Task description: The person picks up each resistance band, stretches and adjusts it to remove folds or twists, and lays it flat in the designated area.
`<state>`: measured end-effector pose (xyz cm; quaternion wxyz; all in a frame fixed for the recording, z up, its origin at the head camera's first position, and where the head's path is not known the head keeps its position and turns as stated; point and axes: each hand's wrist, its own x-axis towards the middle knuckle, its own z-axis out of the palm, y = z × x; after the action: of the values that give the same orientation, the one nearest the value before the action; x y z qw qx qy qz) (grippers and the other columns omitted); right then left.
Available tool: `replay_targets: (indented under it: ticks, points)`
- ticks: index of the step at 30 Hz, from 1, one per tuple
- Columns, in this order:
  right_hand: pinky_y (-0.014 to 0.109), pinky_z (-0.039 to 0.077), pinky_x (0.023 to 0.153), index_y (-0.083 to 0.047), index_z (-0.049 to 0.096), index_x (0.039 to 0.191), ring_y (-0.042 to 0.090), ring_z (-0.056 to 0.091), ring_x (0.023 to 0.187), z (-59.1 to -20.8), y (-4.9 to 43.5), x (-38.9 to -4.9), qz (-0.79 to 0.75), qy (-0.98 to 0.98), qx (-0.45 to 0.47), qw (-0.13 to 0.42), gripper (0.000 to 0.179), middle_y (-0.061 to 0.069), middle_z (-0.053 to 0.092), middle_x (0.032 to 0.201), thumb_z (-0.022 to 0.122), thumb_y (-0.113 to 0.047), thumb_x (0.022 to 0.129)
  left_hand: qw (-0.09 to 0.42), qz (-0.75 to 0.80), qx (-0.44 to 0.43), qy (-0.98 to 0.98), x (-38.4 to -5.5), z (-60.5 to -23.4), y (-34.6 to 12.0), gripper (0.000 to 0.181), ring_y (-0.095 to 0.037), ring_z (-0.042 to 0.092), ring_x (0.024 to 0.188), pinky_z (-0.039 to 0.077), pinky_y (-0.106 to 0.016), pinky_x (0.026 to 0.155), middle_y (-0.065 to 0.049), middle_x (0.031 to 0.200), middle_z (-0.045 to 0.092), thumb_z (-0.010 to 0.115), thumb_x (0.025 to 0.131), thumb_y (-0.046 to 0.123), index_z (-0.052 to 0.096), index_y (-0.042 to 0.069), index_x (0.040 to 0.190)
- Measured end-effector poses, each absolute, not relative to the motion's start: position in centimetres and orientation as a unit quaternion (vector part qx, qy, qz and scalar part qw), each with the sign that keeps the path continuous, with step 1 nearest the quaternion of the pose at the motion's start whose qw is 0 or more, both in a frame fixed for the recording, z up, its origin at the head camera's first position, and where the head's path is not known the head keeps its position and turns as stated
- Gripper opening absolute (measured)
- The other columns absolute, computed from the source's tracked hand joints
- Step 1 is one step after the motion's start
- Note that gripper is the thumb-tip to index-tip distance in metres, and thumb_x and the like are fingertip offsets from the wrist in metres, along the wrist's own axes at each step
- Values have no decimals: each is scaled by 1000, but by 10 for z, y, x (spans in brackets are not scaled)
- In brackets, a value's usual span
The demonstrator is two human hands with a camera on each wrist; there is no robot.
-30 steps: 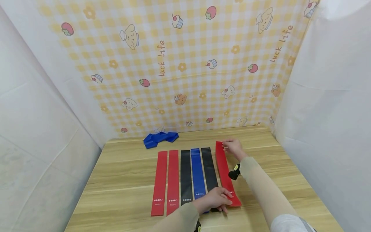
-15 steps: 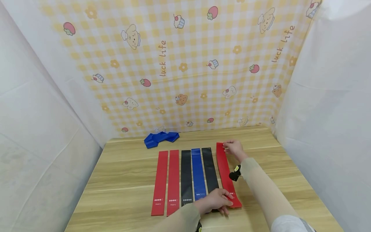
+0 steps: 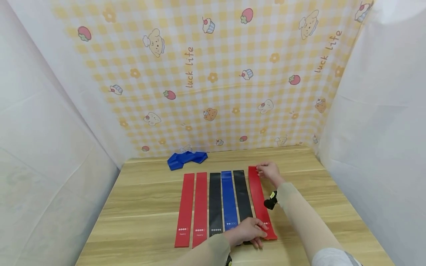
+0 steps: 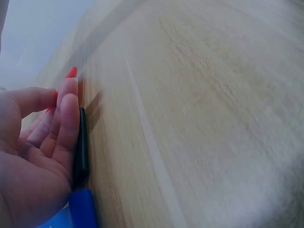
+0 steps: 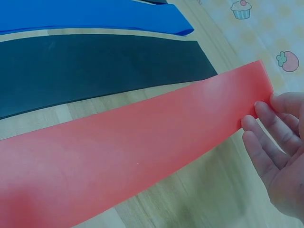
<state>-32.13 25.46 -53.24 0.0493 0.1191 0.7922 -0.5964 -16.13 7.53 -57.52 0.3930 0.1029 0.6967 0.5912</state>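
A red flat loop resistance band [image 3: 258, 197] lies lengthwise at the right end of a row of bands. My left hand [image 3: 247, 231] pinches its near end between thumb and fingers, where some printed dots show. At the far end, the thumb and fingertips of my right hand [image 3: 269, 172] pinch the corner and right edge. The right wrist view shows that end of the red band [image 5: 142, 137] raised a little off the table, with a shadow beneath. A black band [image 3: 243, 192] lies just left of it, its near end partly covered by my left hand [image 4: 38, 161].
Further left lie a blue band [image 3: 228, 195], another black band [image 3: 215, 199] and two red bands, one of them the leftmost band [image 3: 184, 207]. A crumpled blue band [image 3: 187, 159] sits at the back of the wooden table [image 3: 139, 207], near the patterned cloth [image 3: 213, 92]. White sheets hang on both sides.
My right hand has brought the red band's far end slightly closer to me and lower. The left hand keeps its hold on the near end, almost still.
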Motion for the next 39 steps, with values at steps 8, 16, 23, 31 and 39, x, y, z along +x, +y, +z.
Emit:
replay_targets:
  ticks: [8,16,23,31,39]
  points:
    - [36,57,74,10,60,117,31,68,84,-539,256,-325,-600,789,125,45,28,21,66,105,55,-9,98,387,598,103,694,-161,-579,75,10,-15,64,52,51,-25,44,-9,77,71,67,88,0,65,7,96]
    - [34,57,71,8,62,116,25,68,79,-541,255,-326,-595,792,128,47,27,20,67,104,56,-9,97,378,598,96,700,-160,-577,76,10,-21,67,56,52,-27,45,-10,74,70,68,87,-1,65,6,93]
    - [33,57,70,9,62,116,24,68,79,-543,253,-326,-589,797,124,49,27,22,67,105,55,-10,98,384,599,95,696,-160,-576,75,10,-18,66,54,52,-26,46,-11,71,68,69,87,0,66,7,93]
    - [38,57,73,11,62,115,29,68,81,-547,254,-326,-591,796,117,48,26,23,67,102,54,-8,98,390,594,97,697,-160,-573,74,10,-18,66,54,53,-27,47,-11,69,68,69,87,1,66,7,93]
    - [36,57,70,9,63,115,23,68,77,-548,255,-326,-581,803,123,51,26,22,67,102,53,-9,99,387,590,91,702,-160,-573,76,8,-17,65,53,53,-27,47,-11,67,67,70,87,1,66,6,91]
